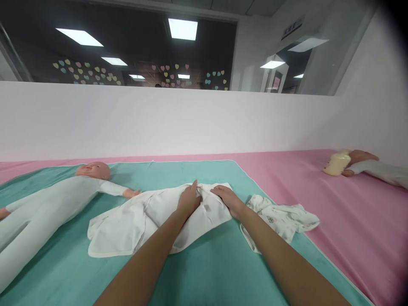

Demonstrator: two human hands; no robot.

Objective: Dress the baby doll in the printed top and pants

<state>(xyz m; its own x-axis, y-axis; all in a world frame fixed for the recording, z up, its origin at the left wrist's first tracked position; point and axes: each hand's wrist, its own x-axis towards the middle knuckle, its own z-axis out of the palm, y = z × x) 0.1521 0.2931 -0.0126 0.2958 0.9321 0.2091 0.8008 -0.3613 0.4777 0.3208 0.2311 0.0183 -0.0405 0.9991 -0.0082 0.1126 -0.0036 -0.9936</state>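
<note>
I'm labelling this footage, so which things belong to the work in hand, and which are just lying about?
In hand:
- plain white cloth garment, with the left hand and right hand on it

Lying about:
- white patterned garment
- bald doll in white clothing
- cream-coloured bottle
- second doll, far right
- spread teal cloth, underneath

No lettering can be read with certainty; a slanted sign (292, 28) in the upper right of the frame, seen in or through the glass (204, 51), bears a short row of characters, too small and blurred to make out. The pale yellow bottle (338, 163) at the right edge has faint small marks, also illegible; the printed garment (280, 216), right of centre, shows small coloured motifs, with no words distinguishable.
</note>
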